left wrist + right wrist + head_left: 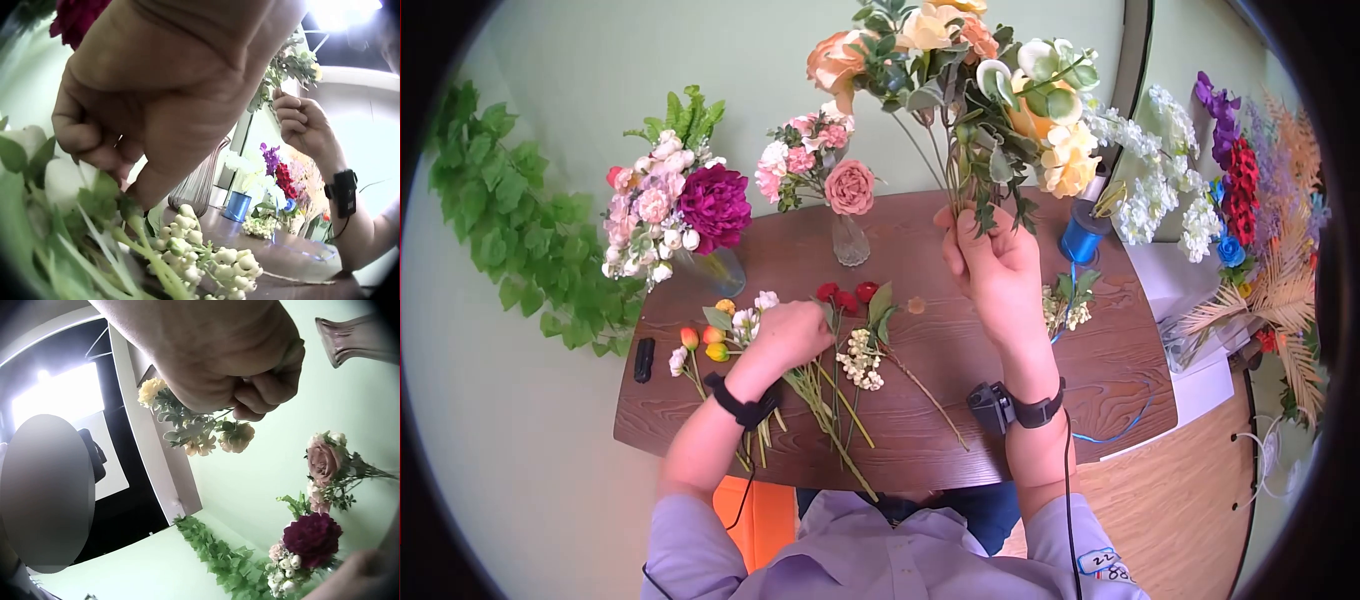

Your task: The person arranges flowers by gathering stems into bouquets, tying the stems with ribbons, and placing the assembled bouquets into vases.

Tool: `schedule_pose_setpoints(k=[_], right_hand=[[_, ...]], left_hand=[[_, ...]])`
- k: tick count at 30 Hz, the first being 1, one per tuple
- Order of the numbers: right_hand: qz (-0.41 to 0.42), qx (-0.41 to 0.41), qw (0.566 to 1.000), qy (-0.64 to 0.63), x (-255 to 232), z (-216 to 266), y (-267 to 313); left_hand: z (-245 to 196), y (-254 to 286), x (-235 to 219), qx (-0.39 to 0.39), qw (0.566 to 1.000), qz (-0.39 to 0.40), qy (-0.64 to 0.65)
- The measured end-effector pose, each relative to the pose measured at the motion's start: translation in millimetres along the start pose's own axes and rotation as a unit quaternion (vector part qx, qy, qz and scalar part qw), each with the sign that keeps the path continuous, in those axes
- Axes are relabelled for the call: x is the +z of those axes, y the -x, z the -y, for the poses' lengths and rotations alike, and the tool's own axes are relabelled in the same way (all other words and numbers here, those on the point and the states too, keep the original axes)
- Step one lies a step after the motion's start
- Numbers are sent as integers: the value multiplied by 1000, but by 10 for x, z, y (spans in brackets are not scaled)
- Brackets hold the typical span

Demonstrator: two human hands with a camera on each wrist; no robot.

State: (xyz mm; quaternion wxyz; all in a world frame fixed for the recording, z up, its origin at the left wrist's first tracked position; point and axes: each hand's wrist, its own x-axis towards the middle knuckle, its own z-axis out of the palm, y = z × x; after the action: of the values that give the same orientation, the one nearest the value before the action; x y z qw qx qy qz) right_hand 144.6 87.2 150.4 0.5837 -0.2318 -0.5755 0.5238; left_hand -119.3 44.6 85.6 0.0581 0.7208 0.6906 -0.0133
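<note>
My right hand [1000, 255] grips a bouquet [960, 95] of peach, cream and yellow artificial flowers by its gathered stems, raised above the table's back edge. In the right wrist view its fingers [265, 394] curl round the stems. Low over the table, my left hand [793, 335] pinches among green flower stems [820, 405]; its thumb points down at a stem in the left wrist view, with its fingertips partly hidden. White flowers [745, 325] lie just left of that hand. Red flowers [847, 298] and a sprig of cream berries [860, 362] lie right of it.
Two vases at the back hold a magenta-and-white bouquet [715, 205] and pink roses [850, 187]. A blue ribbon spool [1083, 235] stands at right, its ribbon trailing. Orange and yellow tulips [715, 345] and a black object [644, 360] lie at left. More flowers [1245, 190] crowd the right side.
</note>
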Motion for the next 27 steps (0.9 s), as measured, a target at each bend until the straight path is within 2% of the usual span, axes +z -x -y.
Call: schedule_pose_setpoints(k=[1,4,8,10,11,13,14,15,17,18,19,21,22,24,25,27], right_hand=[[-3,4,1000,-10,6,5,9],[-4,0,1000,-3,39,-8,-7],[3,19,1000,0,44,-31,13],[4,22,1000,12,52,-27,5],[6,13,1000,12,48,-15,-5],[-4,22,1000,-7,38,-4,12],[-12,10,1000,-21,41,-21,6],[-7,5,1000,-22,37,-40,-5],[-27,5,999,-27,17,-68,-20],[-14,9,1000,0,-8,-40,-14],[-6,9,1000,-1,-14,-22,-15],[-11,27,1000,-6,-12,-5,-7],[-10,12,1000,2,-2,-14,-9],[-13,19,1000,6,24,10,5],[-18,26,999,8,33,21,10],[-17,29,999,9,47,17,20]], left_hand=[[-34,31,-46,2,1000,1,0],[-101,109,-65,-3,995,84,-60],[-88,63,129,15,996,76,-43],[-32,-19,313,-10,994,103,-38],[-26,-16,268,-11,995,94,-41],[-7,32,158,-59,993,61,81],[8,79,82,-67,988,13,136],[6,102,-7,-70,988,6,136],[-17,224,-229,-64,973,-114,191],[-17,261,-312,-34,964,-169,202],[-16,276,-384,-40,963,-174,204],[-24,267,-507,3,919,-298,257],[-28,244,-564,0,918,-300,259],[-41,156,-681,37,846,-401,349],[-38,83,-729,38,846,-401,350],[-13,-95,-794,74,791,-493,355]])
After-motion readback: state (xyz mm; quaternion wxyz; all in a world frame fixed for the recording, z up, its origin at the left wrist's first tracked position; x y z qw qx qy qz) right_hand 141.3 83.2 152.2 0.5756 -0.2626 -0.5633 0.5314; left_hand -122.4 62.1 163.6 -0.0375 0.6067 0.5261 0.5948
